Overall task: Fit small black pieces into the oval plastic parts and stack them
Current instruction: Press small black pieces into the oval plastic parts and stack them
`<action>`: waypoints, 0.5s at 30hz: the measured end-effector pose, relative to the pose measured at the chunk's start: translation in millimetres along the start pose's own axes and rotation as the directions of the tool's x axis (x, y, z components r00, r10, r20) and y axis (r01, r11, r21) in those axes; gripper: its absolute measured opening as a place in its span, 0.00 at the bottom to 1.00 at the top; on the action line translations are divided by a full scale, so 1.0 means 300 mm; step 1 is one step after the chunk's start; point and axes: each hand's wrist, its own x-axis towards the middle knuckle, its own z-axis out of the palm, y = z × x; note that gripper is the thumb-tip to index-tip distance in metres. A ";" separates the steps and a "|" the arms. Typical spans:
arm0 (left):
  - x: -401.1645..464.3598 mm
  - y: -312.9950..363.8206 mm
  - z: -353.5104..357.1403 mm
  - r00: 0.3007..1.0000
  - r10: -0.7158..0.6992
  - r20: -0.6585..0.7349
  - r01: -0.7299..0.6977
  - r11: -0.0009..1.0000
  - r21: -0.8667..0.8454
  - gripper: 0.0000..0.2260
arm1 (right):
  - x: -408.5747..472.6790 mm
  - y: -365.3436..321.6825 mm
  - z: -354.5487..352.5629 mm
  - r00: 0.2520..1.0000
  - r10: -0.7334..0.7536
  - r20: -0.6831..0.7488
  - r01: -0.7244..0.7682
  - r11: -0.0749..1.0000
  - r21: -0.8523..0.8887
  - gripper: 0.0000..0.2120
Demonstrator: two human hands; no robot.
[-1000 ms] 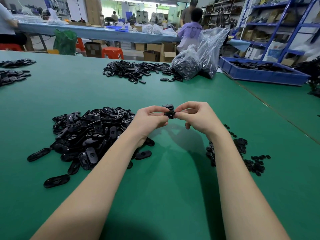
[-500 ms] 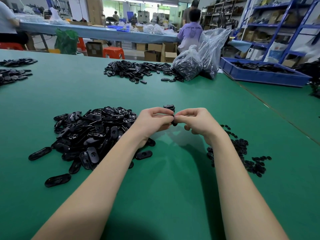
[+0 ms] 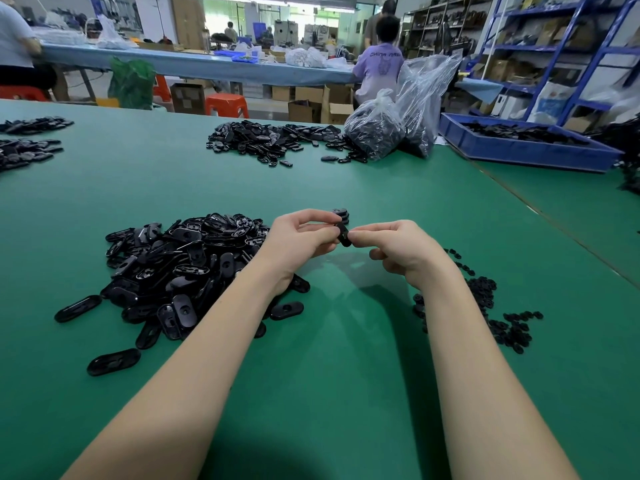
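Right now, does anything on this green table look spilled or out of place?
Nothing looks damaged. A few black oval plastic parts lie apart from the main heap, near the left forearm. Both hands hold one oval part above the green table.

Both forearms bare, no sleeves in view; left hand (image 3: 300,241) & right hand (image 3: 398,249) w/o gloves, rings, watch.

Brightly, evenly lit from overhead; soft forked shadows under the hands (image 3: 349,242) on the surface (image 3: 311,393); wide-angle bending toward edges; slight blur across the far shelving (image 3: 554,46)
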 end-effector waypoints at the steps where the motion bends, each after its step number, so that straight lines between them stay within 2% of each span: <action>1: 0.000 0.000 0.000 1.000 0.003 0.000 -0.003 1.000 0.002 0.07 | 0.000 0.000 0.000 1.000 0.004 0.007 -0.005 1.000 0.009 0.04; 9: 0.001 -0.002 0.002 1.000 0.012 0.005 -0.012 1.000 -0.025 0.06 | 0.011 0.008 0.006 0.999 0.018 0.030 -0.020 0.997 0.068 0.08; 13: -0.002 -0.001 0.010 1.000 0.022 -0.010 -0.023 0.999 -0.028 0.06 | 0.012 0.003 0.009 1.000 0.026 -0.011 -0.025 0.994 0.103 0.03; 15: -0.003 0.004 0.014 1.000 0.026 -0.014 -0.026 0.999 -0.031 0.06 | 0.013 0.004 0.011 0.999 0.018 -0.050 -0.011 0.991 0.130 0.06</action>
